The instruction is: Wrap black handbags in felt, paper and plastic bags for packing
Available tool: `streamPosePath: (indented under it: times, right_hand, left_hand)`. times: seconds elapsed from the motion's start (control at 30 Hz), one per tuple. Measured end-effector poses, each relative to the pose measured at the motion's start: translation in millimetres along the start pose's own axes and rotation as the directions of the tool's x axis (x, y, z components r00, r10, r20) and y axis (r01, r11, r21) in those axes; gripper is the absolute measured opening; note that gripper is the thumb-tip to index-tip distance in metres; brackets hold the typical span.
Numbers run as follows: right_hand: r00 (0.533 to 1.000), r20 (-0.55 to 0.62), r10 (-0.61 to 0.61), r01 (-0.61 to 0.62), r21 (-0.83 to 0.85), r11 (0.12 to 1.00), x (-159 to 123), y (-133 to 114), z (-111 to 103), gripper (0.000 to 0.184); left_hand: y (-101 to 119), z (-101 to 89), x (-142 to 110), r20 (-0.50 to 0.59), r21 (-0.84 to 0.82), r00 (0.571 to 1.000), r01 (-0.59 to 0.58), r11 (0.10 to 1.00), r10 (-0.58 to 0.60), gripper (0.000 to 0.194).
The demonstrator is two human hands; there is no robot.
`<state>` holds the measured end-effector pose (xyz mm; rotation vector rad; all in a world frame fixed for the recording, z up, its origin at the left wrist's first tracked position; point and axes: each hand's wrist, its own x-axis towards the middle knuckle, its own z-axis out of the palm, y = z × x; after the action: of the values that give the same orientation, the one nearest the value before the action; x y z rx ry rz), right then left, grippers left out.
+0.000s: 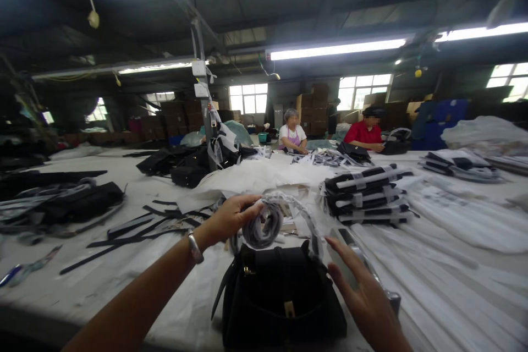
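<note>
A black handbag (280, 297) stands upright on the white-covered table (82, 280) right in front of me. Its handle (268, 220) is wrapped in whitish paper or foam and curls above the bag. My left hand (231, 217) is closed on that wrapped handle at its left end; a bracelet sits on the wrist. My right hand (363, 297) hovers beside the bag's right side, fingers stretched and apart, holding nothing. A clear plastic piece lies just under and beyond that hand.
A stack of black pieces banded with white strips (367, 195) lies to the right behind the bag. Loose black straps (136, 228) and black bags (185, 168) lie left. White wrapping sheets (454, 231) cover the right. Two people (367, 132) sit at the far end.
</note>
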<state>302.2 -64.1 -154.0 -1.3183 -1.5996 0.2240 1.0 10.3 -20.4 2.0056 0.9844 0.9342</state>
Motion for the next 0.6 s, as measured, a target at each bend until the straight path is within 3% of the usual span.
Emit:
streamPosePath:
  times: [0.13,0.23,0.33,0.43,0.6]
  right_hand:
    - [0.934,0.326,0.147,-0.194,0.119,0.974,-0.3,53.1,14.8,0.063]
    - [0.870,0.417,0.262,-0.359,0.171,0.918,3.9,76.4,33.0,0.077]
    - [0.835,0.441,0.328,-0.480,0.296,0.826,11.9,79.1,47.1,0.081]
    - [0.798,0.463,0.386,-0.578,0.408,0.707,19.5,69.6,53.9,0.078]
    - [0.684,0.552,0.477,-0.730,0.509,0.457,17.1,65.1,63.9,0.076]
  left_hand:
    - [-36.0,-11.2,37.5,-0.003,-0.181,0.996,0.088,0.980,-0.090,0.043]
    - [-69.8,-11.6,68.0,-0.055,-0.335,0.980,0.162,0.928,-0.190,0.044]
    - [-108.5,-7.4,88.7,-0.109,-0.478,0.949,0.212,0.852,-0.297,0.047]
    - [-146.4,3.5,86.5,-0.101,-0.590,0.915,0.261,0.764,-0.391,0.051]
    - [-181.9,33.3,46.9,-0.003,-0.670,0.883,0.347,0.657,-0.469,0.059]
